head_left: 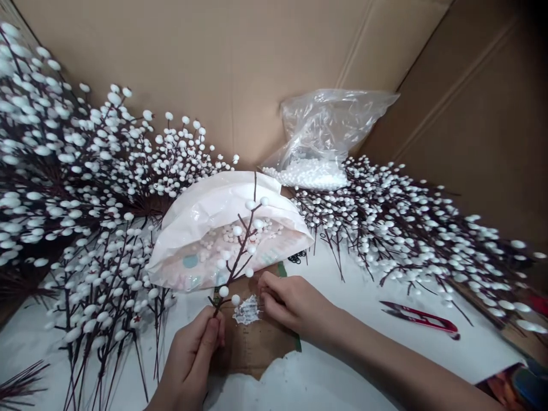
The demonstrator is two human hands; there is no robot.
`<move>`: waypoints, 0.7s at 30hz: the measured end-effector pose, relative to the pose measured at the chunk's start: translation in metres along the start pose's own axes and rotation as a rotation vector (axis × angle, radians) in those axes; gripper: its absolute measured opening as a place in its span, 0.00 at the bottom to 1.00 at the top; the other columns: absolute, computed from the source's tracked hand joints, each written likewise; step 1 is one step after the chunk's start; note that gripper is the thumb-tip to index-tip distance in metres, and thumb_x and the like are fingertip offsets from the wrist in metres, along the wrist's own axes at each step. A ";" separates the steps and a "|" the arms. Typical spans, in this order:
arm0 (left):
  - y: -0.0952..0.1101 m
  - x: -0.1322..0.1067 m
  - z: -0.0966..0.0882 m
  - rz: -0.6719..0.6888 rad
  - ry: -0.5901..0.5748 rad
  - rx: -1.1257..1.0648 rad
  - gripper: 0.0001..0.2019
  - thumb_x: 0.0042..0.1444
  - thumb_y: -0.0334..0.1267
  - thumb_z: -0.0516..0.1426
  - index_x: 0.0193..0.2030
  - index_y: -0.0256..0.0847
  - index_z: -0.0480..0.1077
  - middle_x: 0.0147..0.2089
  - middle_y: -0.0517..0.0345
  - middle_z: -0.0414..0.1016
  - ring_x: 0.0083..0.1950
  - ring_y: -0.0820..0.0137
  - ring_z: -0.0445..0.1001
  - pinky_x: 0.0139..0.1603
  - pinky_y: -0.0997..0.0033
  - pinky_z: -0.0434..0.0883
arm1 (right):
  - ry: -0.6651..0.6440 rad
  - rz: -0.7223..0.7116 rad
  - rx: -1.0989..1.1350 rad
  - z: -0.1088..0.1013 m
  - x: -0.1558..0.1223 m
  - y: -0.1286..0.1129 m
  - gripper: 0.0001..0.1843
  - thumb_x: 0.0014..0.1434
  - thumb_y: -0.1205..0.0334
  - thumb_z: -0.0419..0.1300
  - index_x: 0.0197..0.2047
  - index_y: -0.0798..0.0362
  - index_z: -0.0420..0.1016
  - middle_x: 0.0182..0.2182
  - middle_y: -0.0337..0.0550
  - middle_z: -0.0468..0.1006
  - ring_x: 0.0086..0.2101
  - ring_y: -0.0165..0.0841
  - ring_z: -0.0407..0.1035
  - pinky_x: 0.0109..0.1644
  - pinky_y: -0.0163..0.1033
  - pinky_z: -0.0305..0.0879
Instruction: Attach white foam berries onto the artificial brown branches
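My left hand (194,354) is closed around the lower stem of a brown artificial berry branch (243,251). White berries sit on several of its twigs, while other twig tips are bare. To the right, my right hand (291,299) is closed in a pinch, apart from the branch; whatever its fingers hold is hidden. Between the hands a patch of white paste (247,311) lies on a piece of brown cardboard (252,354). Behind the branch, a white plastic bag (192,211) gapes toward me with loose white berries (274,228) inside.
Finished-looking berry branches are heaped at the left (98,142) and right (398,217). A clear bag (317,171) of white beads stands at the back. Red-handled thread snips (422,319) lie on the white table covering (355,342). Bare stems (21,385) lie at the lower left. Cardboard walls (192,63) rise behind.
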State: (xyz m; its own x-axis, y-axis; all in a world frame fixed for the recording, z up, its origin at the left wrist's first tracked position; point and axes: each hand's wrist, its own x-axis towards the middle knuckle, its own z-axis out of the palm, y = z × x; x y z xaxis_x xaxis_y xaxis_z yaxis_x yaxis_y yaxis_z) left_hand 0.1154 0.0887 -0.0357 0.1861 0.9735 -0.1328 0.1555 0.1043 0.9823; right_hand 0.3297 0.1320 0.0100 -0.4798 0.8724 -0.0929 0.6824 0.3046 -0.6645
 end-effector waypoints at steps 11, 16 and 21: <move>0.009 0.001 -0.001 -0.012 -0.099 0.053 0.19 0.63 0.50 0.44 0.26 0.40 0.59 0.26 0.61 0.59 0.28 0.73 0.59 0.29 0.74 0.57 | 0.018 -0.115 -0.354 0.017 -0.001 0.012 0.08 0.62 0.66 0.45 0.33 0.54 0.61 0.20 0.37 0.66 0.20 0.27 0.55 0.25 0.35 0.42; 0.013 0.002 -0.001 0.027 -0.114 0.056 0.20 0.63 0.51 0.44 0.26 0.40 0.56 0.25 0.63 0.56 0.27 0.73 0.56 0.28 0.73 0.55 | 0.074 -0.184 -0.550 0.031 0.001 0.012 0.09 0.61 0.68 0.44 0.32 0.54 0.61 0.19 0.40 0.68 0.19 0.28 0.53 0.24 0.36 0.39; 0.014 0.002 -0.001 0.057 -0.113 0.069 0.19 0.63 0.50 0.44 0.26 0.40 0.56 0.25 0.63 0.56 0.27 0.74 0.55 0.28 0.73 0.54 | 0.070 -0.216 -0.549 0.038 0.006 0.007 0.07 0.61 0.67 0.45 0.34 0.54 0.62 0.18 0.38 0.64 0.18 0.28 0.50 0.23 0.36 0.39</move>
State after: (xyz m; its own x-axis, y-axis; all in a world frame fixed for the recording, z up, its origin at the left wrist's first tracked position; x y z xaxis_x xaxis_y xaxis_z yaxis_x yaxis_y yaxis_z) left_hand 0.1171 0.0926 -0.0226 0.3040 0.9479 -0.0954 0.2071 0.0319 0.9778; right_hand 0.3103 0.1248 -0.0231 -0.6145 0.7863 0.0636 0.7679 0.6147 -0.1804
